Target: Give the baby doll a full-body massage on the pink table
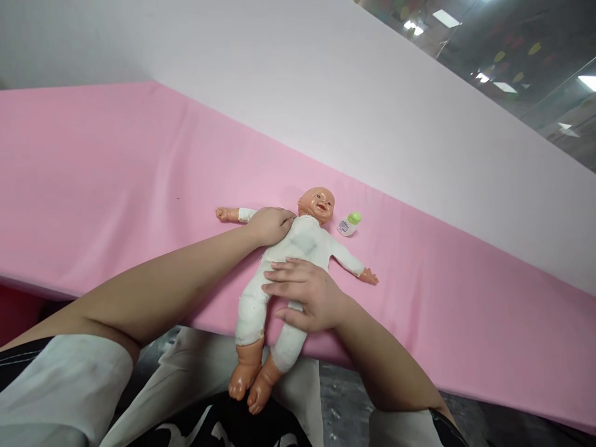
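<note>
A baby doll (pixel 298 242) in a white bodysuit lies face up on a pink sheet (pixel 116 186), its bare feet hanging past the near edge. My left hand (pixel 271 225) rests on the doll's shoulder, fingers curled against the white cloth. My right hand (pixel 305 293) lies flat over the doll's belly and hip, fingers spread on the suit. A small white bottle with a green cap (pixel 349 224) lies on the sheet just right of the doll's head.
A pale wall (pixel 372 93) rises behind the pink surface. My lap in white and black clothing (pixel 205 397) is under the doll's feet. Grey floor (pixel 339 403) shows below the edge.
</note>
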The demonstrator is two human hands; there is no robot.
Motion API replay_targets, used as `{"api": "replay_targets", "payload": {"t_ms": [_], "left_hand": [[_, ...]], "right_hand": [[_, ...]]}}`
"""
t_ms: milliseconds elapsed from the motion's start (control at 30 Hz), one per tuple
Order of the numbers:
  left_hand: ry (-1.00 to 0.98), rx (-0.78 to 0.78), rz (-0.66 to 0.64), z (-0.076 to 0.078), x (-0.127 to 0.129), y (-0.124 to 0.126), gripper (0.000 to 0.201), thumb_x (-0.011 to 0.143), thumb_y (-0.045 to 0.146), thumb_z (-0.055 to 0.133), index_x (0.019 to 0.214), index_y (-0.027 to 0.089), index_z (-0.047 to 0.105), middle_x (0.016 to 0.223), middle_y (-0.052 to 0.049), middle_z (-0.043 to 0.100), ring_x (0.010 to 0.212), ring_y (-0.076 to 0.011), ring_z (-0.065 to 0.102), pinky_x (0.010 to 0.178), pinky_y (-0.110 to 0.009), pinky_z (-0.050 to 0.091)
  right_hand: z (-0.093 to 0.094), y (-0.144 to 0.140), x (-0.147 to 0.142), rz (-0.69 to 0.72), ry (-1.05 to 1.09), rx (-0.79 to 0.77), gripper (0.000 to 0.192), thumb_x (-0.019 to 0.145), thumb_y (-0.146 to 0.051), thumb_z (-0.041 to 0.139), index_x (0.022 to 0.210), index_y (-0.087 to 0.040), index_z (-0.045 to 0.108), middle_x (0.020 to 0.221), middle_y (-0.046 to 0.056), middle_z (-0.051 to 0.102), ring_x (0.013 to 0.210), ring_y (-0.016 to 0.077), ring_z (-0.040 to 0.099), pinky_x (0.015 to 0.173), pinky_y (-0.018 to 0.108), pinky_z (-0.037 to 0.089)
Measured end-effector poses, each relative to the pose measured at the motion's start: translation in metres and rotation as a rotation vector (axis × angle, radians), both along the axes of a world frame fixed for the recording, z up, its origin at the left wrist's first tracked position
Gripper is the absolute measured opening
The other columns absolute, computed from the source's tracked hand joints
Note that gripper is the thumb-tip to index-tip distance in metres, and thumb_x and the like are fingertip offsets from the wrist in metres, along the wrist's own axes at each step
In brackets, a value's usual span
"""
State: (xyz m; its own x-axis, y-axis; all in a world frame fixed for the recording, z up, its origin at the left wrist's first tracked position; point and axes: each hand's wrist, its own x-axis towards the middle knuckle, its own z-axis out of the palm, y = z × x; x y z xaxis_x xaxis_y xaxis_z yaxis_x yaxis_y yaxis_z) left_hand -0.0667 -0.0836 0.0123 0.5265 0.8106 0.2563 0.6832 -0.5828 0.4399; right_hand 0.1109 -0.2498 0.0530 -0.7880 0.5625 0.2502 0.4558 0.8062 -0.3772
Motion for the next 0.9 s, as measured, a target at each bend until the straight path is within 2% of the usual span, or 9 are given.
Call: {"api": "replay_targets", "payload": {"t_ms": [67,133,200,300,400,567,700,767,900], "left_hand": [[0.010,0.004,0.009,0.000,0.001,-0.001,0.049,0.104,0.037,0.036,0.129,0.026,0.077,0.133,-0.005,0.077,0.121,-0.0284,0.072,0.106,-0.041,0.054],[0.021,0.008,0.013,0.000,0.002,0.000,0.049,0.104,0.037,0.036,0.129,0.026,0.077,0.133,-0.005,0.077,0.121,-0.0285,0.072,0.105,-0.041,0.054],[0.020,0.012,0.008,-0.001,0.002,0.001,0.048,0.104,0.037,0.037,0.128,0.025,0.077,0.133,-0.006,0.077,0.121,-0.0286,0.072,0.105,-0.041,0.054],[0.003,0.019,-0.003,-0.002,0.001,0.002,0.047,0.104,0.039,0.037,0.127,0.025,0.076,0.132,-0.006,0.078,0.120,-0.0289,0.072,0.104,-0.041,0.054],[-0.017,0.022,-0.016,-0.003,0.000,0.002,0.047,0.104,0.040,0.038,0.126,0.025,0.076,0.131,-0.006,0.078,0.119,-0.0287,0.073,0.105,-0.042,0.054],[-0.151,0.045,-0.015,-0.002,0.001,-0.002,0.042,0.100,0.037,0.044,0.117,0.022,0.079,0.123,-0.007,0.080,0.115,-0.0286,0.073,0.103,-0.043,0.056],[-0.307,0.099,-0.075,0.005,0.003,-0.017,0.035,0.093,0.034,0.053,0.111,0.022,0.080,0.117,-0.006,0.081,0.110,-0.0270,0.075,0.103,-0.042,0.058],[-0.358,0.087,-0.191,0.010,0.004,-0.031,0.032,0.091,0.034,0.056,0.108,0.023,0.080,0.113,-0.006,0.082,0.107,-0.0264,0.076,0.102,-0.042,0.059],[-0.425,0.002,-0.584,0.025,0.006,-0.068,0.029,0.094,0.031,0.056,0.106,0.024,0.082,0.110,-0.007,0.083,0.112,-0.0259,0.077,0.105,-0.040,0.059]], "right_hand": [[0.000,-0.001,-0.004,-0.004,-0.057,-0.010,0.059,0.099,-0.063,0.061,0.145,-0.026,0.066,0.154,0.008,0.064,0.153,0.0262,0.050,0.135,0.049,0.025],[-0.001,0.005,-0.001,-0.100,-0.112,-0.026,0.072,0.097,-0.069,0.063,0.154,-0.024,0.059,0.162,0.011,0.057,0.158,0.0302,0.043,0.136,0.056,0.015],[-0.003,0.015,0.010,-0.231,-0.168,-0.052,0.075,0.099,-0.070,0.059,0.159,-0.026,0.053,0.169,0.011,0.047,0.163,0.0330,0.033,0.136,0.062,0.008],[-0.006,0.033,0.032,-0.385,-0.199,-0.098,0.068,0.106,-0.066,0.050,0.164,-0.031,0.045,0.177,0.007,0.031,0.168,0.0328,0.018,0.134,0.067,0.007],[-0.013,0.045,0.049,-0.473,-0.144,-0.127,0.067,0.107,-0.062,0.048,0.167,-0.032,0.039,0.179,0.005,0.027,0.169,0.0318,0.016,0.135,0.065,0.014],[-0.020,0.052,0.060,-0.602,0.006,-0.101,0.059,0.109,-0.050,0.045,0.163,-0.024,0.048,0.174,0.006,0.038,0.163,0.0259,0.034,0.134,0.050,0.029],[-0.017,0.056,0.066,-0.784,-0.007,-0.099,0.052,0.110,-0.043,0.039,0.159,-0.031,0.052,0.159,0.003,0.060,0.146,0.0260,0.058,0.122,0.047,0.046],[-0.016,0.058,0.071,-0.892,-0.085,-0.127,0.050,0.111,-0.040,0.035,0.155,-0.033,0.056,0.146,0.003,0.070,0.132,0.0283,0.067,0.110,0.046,0.054],[-0.018,0.063,0.075,-0.999,-0.213,-0.163,0.048,0.109,-0.036,0.033,0.146,-0.033,0.065,0.128,0.006,0.079,0.114,0.0308,0.074,0.094,0.043,0.057]]}}
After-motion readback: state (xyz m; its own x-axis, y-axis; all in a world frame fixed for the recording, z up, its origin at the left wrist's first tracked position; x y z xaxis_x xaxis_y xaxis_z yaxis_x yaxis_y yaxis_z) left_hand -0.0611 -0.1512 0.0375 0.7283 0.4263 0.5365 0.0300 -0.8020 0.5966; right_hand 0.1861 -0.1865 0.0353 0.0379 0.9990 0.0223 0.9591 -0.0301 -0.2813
